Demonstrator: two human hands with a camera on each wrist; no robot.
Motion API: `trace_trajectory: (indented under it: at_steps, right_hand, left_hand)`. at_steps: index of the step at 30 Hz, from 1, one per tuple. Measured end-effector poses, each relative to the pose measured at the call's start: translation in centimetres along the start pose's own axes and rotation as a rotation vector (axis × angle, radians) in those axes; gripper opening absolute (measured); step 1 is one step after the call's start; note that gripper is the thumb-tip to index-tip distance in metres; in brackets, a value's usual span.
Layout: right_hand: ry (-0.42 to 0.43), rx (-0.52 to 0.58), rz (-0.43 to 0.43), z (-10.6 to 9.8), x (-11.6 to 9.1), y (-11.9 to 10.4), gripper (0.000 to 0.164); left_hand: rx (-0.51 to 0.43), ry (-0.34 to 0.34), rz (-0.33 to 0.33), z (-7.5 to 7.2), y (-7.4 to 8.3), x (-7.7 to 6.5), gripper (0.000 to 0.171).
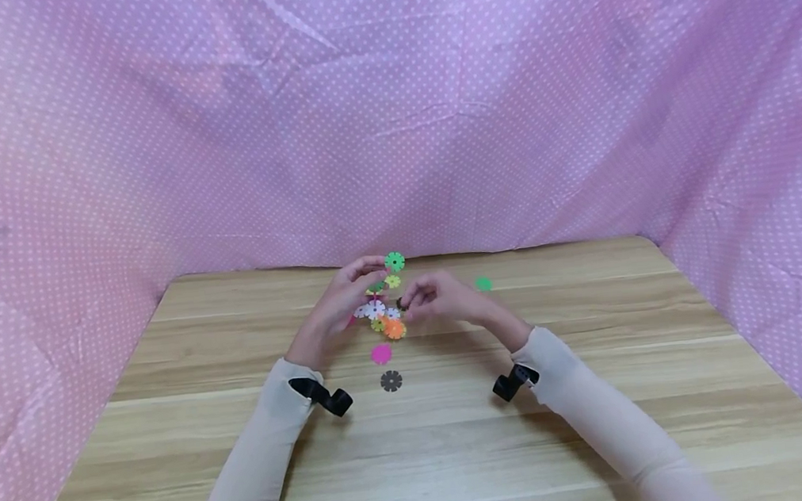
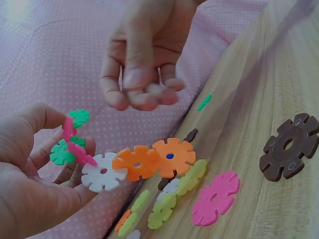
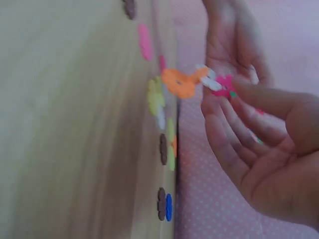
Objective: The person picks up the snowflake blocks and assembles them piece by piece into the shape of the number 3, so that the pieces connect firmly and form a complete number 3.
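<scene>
My left hand grips a linked chain of notched plastic discs. In the left wrist view the chain runs from green and pink discs by the thumb to a white disc and then orange discs. Its orange end reaches out away from the fingers, over the table side. My right hand is held close to the right of the chain, its fingers loosely bent. The left wrist view shows nothing between those fingers. In the right wrist view the right fingertips overlap the pink part of the chain.
Loose discs lie on the wooden table: a pink disc, a brown disc nearer me, and a green disc at the right. Yellow discs and a blue disc lie farther back. Behind hangs a pink dotted cloth.
</scene>
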State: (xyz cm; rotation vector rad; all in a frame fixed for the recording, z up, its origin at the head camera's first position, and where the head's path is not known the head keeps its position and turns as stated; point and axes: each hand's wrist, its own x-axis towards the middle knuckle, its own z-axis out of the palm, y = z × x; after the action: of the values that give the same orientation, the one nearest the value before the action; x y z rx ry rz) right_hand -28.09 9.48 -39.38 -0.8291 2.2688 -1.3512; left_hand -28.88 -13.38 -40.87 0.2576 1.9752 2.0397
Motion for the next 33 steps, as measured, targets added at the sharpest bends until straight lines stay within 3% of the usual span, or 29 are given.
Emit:
trace_trajectory:
  at_steps: [5,8,14,26,33]
  right_hand:
    - [-0.234,-0.035,-0.082,1.2,-0.5,0.1,0.027]
    - [-0.309,-0.064,-0.122,1.9,-0.6,0.2,0.028]
    - [-0.371,-0.150,-0.182,3.1,-0.4,0.4,0.032]
    - [-0.490,-0.349,-0.210,4.9,-0.1,-0.3,0.038]
    - [-0.478,-0.334,-0.125,5.1,-0.5,-1.0,0.026]
  left_hand:
    - [-0.014,0.024,0.002,0.0,0.1,0.0,0.041]
    - [-0.009,0.034,-0.003,-0.1,0.2,0.1,0.042]
    - [-0.021,0.027,-0.018,-0.3,0.2,0.0,0.043]
    - [-0.003,0.011,-0.019,-0.3,-0.3,0.2,0.041]
    - [0.004,-0.009,-0.010,-0.4,-0.4,0.0,0.042]
